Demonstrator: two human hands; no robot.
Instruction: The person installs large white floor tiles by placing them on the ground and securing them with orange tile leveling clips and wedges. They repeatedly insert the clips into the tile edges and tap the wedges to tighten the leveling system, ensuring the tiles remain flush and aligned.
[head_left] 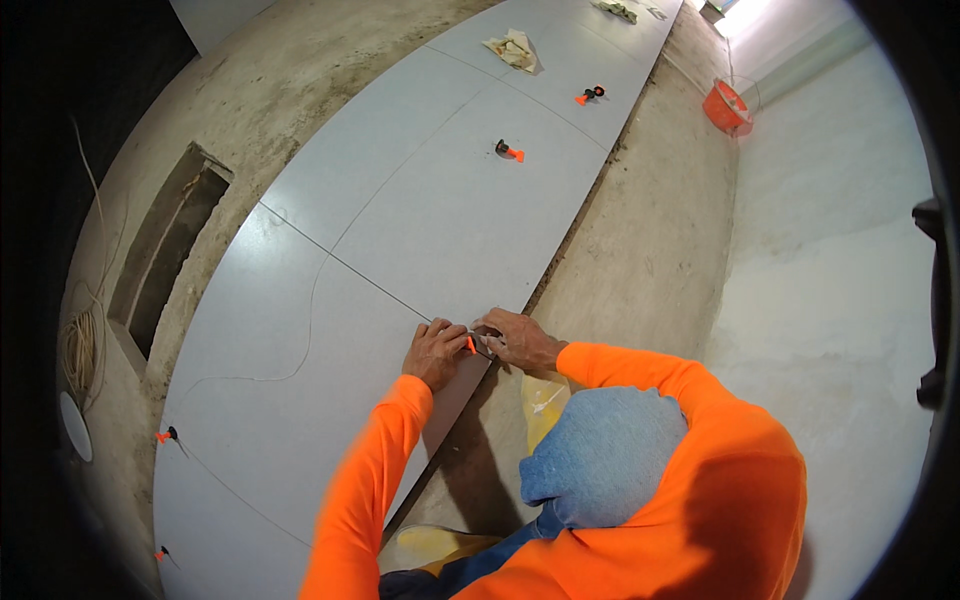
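Both hands meet over a joint near the right edge of the large grey floor tiles (400, 240). My left hand (437, 352) has its fingers curled and closed against an orange and black tile leveler (471, 344), whose base stands in the joint. Just right of it, my right hand (520, 340) is closed, with thumb and fingers bent inward at the leveler's other side. Something small and pale shows at its fingertips, too hidden to name. Farther along the tiles lie two similar levelers, one (509, 151) nearer and one (591, 96) beyond it.
More levelers (166, 436) stand along the left tile edge. Crumpled wrappers (514, 50) lie on the far tiles. A thin string (312, 310) crosses the surface. At left are a rectangular floor opening (170, 255) and a coiled cable (80, 345). An orange bucket (727, 108) stands by the right wall.
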